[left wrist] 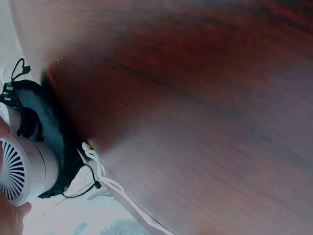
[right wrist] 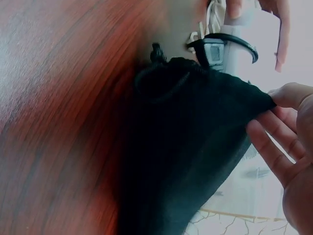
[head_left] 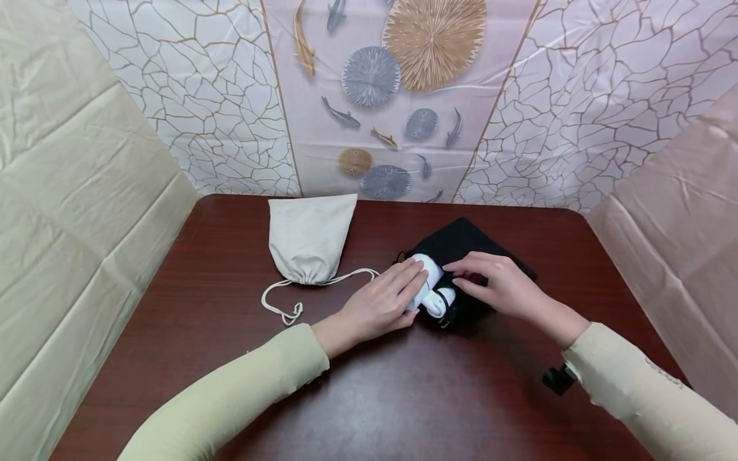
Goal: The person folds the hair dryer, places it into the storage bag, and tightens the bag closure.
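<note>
A white folding hair dryer (head_left: 428,270), its end a round slotted grille (left wrist: 12,171), is partly inside the mouth of a black drawstring pouch (head_left: 461,237). My left hand (head_left: 377,301) grips the dryer from the left, fingers over its body. With thumb and fingers my right hand (head_left: 501,285) pinches the rim of the pouch, which the right wrist view shows pulled out to a corner. A black cord with a plug (right wrist: 214,53) lies against the dryer's handle at the opening. How deep the dryer sits is hidden by the cloth.
An off-white drawstring bag (head_left: 311,237) lies at the back left of the dark wooden table (head_left: 369,397), its white cord (head_left: 277,310) trailing toward my left hand. Patterned cloth (head_left: 219,96) hangs along the table's back edge.
</note>
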Action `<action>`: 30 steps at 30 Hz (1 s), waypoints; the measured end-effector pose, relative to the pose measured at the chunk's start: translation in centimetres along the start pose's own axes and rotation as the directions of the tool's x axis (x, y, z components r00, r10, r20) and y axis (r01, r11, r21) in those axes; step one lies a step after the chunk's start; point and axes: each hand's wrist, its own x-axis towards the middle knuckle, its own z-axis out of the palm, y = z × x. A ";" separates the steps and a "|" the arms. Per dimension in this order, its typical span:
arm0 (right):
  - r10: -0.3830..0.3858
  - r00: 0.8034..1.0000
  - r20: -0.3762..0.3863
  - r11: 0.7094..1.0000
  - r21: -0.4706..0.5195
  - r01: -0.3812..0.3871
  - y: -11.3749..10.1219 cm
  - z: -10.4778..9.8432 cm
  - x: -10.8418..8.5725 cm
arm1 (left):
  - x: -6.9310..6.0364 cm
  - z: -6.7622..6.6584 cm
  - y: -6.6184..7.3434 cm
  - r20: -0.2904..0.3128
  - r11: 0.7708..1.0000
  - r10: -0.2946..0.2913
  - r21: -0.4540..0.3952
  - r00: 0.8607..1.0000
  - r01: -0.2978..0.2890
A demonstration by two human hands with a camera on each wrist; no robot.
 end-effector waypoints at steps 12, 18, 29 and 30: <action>-0.014 1.000 0.007 0.999 0.030 0.014 -1.0 0.1 -0.1 | -0.3 0.2 -0.5 -0.032 0.999 -0.035 -0.002 0.999 0.035; -0.016 1.000 -0.007 0.998 0.055 0.016 -1.1 0.3 -0.3 | -0.3 0.4 -0.8 -0.048 0.997 -0.070 -0.045 0.996 0.068; -0.028 0.999 -0.018 0.997 0.078 0.029 -2.0 0.4 0.5 | -0.2 0.6 -0.7 -0.039 0.993 -0.105 -0.057 0.994 0.102; -0.027 0.999 -0.018 0.996 0.082 0.029 -2.1 0.5 0.6 | -0.2 0.6 -0.7 -0.035 0.993 -0.107 -0.060 0.994 0.105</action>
